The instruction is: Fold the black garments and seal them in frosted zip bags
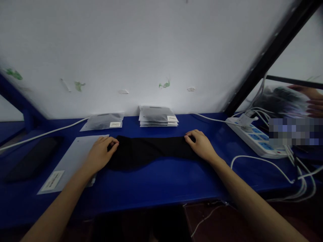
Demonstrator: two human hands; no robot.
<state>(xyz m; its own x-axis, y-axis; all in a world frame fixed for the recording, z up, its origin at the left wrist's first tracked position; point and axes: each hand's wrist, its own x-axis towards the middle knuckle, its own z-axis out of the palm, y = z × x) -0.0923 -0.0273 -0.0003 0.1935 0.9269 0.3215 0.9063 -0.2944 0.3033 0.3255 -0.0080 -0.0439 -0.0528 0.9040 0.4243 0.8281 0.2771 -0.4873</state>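
Note:
A long strip of black cloth [148,149] is stretched sideways across the blue table, wider toward its left half; its exact kind cannot be made out. My left hand [101,153] pinches its upper left corner between thumb and fingers. At the opposite end, my right hand [201,145] grips the upper right edge in a similar pinch. Under my left forearm lies a flat frosted plastic bag [73,154] with a white barcode label [52,180], partly covered by that hand and arm.
Against the wall sit a stack of frosted bags [157,116] and a single filled bag [103,121]. A dark flat object [32,159] lies far left. On the right, a white power strip [257,137] trails white cables [262,158]. Another person's hand [315,101] shows at far right.

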